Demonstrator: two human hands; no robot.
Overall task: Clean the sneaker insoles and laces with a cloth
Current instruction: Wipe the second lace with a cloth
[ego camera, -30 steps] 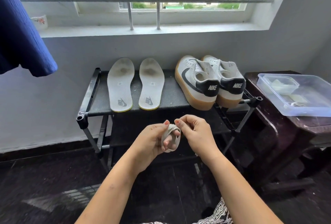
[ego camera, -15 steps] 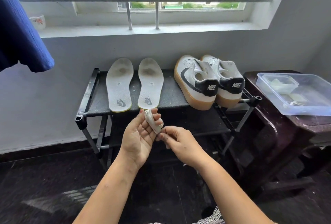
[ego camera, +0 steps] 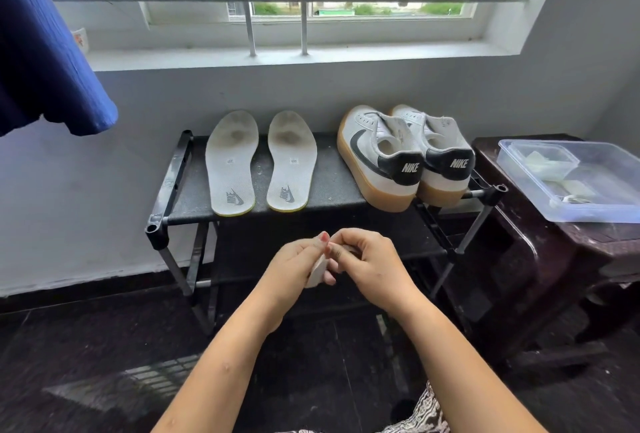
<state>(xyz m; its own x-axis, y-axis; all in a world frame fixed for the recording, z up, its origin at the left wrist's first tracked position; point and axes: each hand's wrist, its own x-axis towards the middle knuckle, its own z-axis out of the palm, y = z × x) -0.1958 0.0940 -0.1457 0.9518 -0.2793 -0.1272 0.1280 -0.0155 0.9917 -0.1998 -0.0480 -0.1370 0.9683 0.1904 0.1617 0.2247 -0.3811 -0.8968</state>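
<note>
i see my left hand (ego camera: 294, 268) and right hand (ego camera: 369, 264) pinched together on a small white lace (ego camera: 317, 271), both closed, below the insoles (ego camera: 231, 162).

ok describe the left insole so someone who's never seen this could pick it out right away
Below the barred window, a black shoe rack stands against the wall. On its top shelf, left of the pair of white sneakers, two pale insoles lie side by side, heels toward the camera. The left insole is the outer one, nearest the rack's left rail, farther from the sneakers than the right insole.
</note>
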